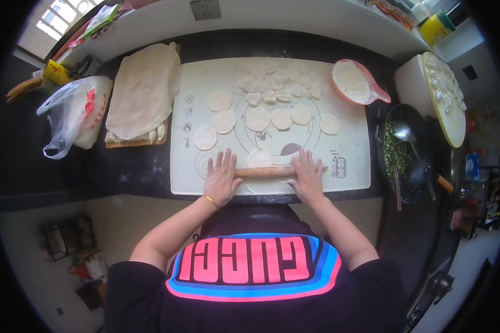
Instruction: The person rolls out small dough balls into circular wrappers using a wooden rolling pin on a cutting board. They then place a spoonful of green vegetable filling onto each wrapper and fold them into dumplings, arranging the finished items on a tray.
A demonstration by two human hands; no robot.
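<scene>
A wooden rolling pin (266,171) lies crosswise near the front edge of a pale dough mat (350,141). My left hand (222,177) rests on its left end with the fingers stretched out, not wrapped round it. On the right end lies my right hand (308,176), its fingers also extended and spread. A thin dough round (259,157) shows just beyond the pin; its near edge is hidden by the wood. Farther back are several flat dough wrappers (258,119) and a cluster of smaller floured dough pieces (254,83).
A pink bowl of flour (374,89) stands at the mat's back right corner. Beyond it are a wok of chopped green filling (397,147) and a tray of dumplings (450,105). To the left are a cloth-covered board (141,91) and a plastic flour bag (89,114).
</scene>
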